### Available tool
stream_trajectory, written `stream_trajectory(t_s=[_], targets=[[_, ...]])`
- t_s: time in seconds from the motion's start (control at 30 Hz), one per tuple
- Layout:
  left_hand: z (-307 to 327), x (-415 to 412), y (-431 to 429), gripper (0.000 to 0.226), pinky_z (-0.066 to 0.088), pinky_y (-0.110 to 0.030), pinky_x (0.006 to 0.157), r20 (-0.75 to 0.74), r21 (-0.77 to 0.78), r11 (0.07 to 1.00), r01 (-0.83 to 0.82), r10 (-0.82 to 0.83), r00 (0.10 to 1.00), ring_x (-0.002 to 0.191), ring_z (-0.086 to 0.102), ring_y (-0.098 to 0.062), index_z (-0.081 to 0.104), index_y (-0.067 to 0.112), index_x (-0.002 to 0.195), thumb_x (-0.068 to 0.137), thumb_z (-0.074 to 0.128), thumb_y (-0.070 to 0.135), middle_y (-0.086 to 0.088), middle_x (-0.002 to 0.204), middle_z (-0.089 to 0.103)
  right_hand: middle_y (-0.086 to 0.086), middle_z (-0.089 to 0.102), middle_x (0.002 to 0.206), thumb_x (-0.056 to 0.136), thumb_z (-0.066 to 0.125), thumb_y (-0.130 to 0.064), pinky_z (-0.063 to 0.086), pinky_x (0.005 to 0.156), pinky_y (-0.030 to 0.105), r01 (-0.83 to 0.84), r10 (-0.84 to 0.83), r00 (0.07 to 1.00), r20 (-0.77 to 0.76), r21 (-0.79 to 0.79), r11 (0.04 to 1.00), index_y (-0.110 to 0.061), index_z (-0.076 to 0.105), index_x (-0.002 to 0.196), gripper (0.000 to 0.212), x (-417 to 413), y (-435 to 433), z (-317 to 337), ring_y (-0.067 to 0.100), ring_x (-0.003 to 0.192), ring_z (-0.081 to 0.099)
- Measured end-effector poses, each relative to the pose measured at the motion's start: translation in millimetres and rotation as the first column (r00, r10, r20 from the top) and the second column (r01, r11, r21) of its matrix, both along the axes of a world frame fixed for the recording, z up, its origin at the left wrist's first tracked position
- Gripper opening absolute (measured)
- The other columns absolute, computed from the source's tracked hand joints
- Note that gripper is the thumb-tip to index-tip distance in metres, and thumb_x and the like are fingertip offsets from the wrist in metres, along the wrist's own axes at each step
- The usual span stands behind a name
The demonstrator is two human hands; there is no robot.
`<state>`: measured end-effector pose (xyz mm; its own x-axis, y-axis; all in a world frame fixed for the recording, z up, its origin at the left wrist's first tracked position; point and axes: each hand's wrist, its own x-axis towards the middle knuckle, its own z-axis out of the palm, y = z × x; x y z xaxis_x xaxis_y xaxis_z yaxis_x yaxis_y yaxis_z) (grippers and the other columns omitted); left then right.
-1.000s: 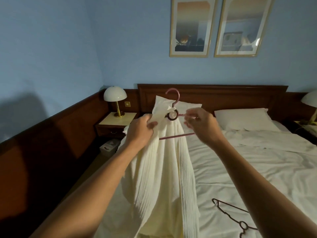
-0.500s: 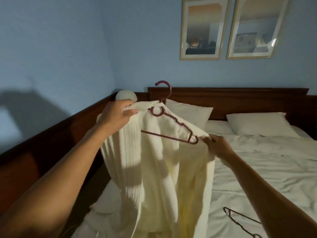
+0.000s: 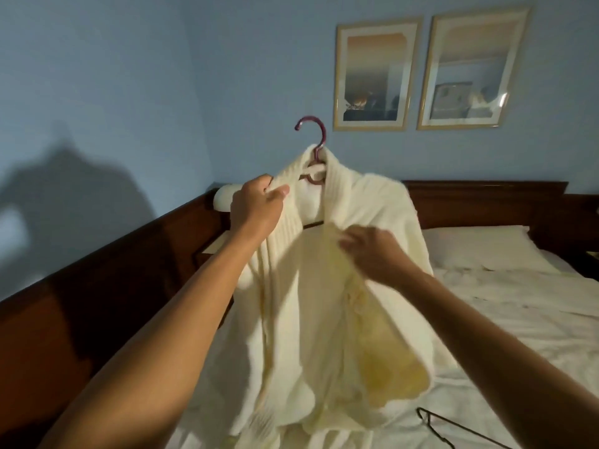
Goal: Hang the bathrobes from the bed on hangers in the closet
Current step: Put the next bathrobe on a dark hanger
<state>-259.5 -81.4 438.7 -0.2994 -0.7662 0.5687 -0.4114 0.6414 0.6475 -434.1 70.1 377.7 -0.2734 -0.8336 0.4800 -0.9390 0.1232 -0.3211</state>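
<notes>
Centrally, a cream bathrobe hangs from a maroon hanger, lifted above the left side of the bed. The hanger's hook stands clear above the collar, and its neck and ring show in the collar opening. Its shoulders are hidden inside the garment. The robe's lower folds gather on the sheet toward the near left corner of the bed.

The left hand grips the ribbed left collar band just below the hook, with the thumb laid over the band and the fingers curled round it. The right hand lies against the robe's right front panel, lower than the left hand. Its fingertips meet the front edge of the cloth, but blur hides whether they pinch it or only touch it.

A second, dark hanger lies flat on the sheet near the bed's near edge, to the right of the robe and apart from it. A white pillow rests at the head of the bed against the dark wooden headboard.

Two framed pictures hang side by side on the blue wall above the headboard. A white lamp shade shows partly behind the left hand, beside the left edge of the bed.
</notes>
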Motion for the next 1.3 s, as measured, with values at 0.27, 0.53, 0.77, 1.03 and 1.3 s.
stream_trajectory(t_s=[0.27, 0.53, 0.77, 1.03, 1.3], targets=[[-33, 24, -7, 0.042, 0.026, -0.032, 0.057, 0.181, 0.034, 0.963, 0.267, -0.269, 0.946, 0.055, 0.034, -0.009, 0.04, 0.019, 0.07, 0.097, 0.066, 0.039, 0.004, 0.063, 0.036, 0.007, 0.055, 0.142, 0.093, 0.065, -0.052, 0.04, 0.106, 0.042, 0.126, -0.126, 0.992, -0.009, -0.002, 0.992, -0.016, 0.051, 0.143, 0.063, -36, 10, 6, 0.029, 0.13, 0.05], [-7, 30, -12, 0.043, 0.04, -0.036, 0.063, 0.227, -0.131, 0.947, 0.292, -0.259, 0.939, 0.065, 0.047, -0.016, 0.056, 0.009, 0.088, 0.096, 0.065, 0.05, -0.004, 0.074, 0.05, 0.001, 0.063, 0.079, 0.1, 0.061, -0.03, 0.037, 0.06, 0.036, 0.062, -0.046, 0.996, 0.079, -0.211, 0.975, -0.015, 0.054, 0.082, 0.025, -37, -4, 24, 0.026, 0.071, 0.057], [-50, 61, -31, 0.064, 0.047, -0.036, 0.107, -0.151, 0.314, 0.874, 0.371, -0.34, 0.928, 0.125, 0.056, -0.007, 0.048, 0.046, 0.138, 0.082, 0.08, 0.05, 0.011, 0.138, 0.057, 0.002, 0.06, 0.076, 0.101, 0.057, -0.039, 0.039, 0.06, 0.034, 0.155, -0.114, 0.983, 0.146, -0.312, 0.937, -0.017, 0.054, 0.081, 0.03, -63, 6, 58, 0.024, 0.073, 0.055], [-58, 78, -68, 0.046, 0.049, -0.026, 0.069, 0.415, 0.289, 0.957, -0.021, -0.105, 0.904, 0.087, 0.063, -0.011, 0.066, 0.027, 0.106, 0.072, 0.09, 0.046, 0.009, 0.102, 0.066, 0.014, 0.065, 0.096, 0.101, 0.058, -0.037, 0.053, 0.076, 0.045, 0.265, -0.273, 0.962, -0.018, -0.185, 0.946, -0.011, 0.059, 0.096, 0.026, -123, 28, 56, 0.039, 0.089, 0.061], [-69, 52, -41, 0.047, 0.055, -0.037, 0.1, 0.342, 0.464, 0.828, 0.315, -0.495, 0.799, 0.108, 0.069, -0.009, 0.067, 0.025, 0.13, 0.086, 0.08, 0.037, 0.01, 0.123, 0.071, 0.011, 0.063, 0.089, 0.102, 0.047, -0.043, 0.045, 0.064, 0.039, 0.43, -0.426, 0.902, 0.076, -0.248, 0.868, -0.018, 0.056, 0.097, 0.027, -134, 28, 70, 0.034, 0.077, 0.056]])
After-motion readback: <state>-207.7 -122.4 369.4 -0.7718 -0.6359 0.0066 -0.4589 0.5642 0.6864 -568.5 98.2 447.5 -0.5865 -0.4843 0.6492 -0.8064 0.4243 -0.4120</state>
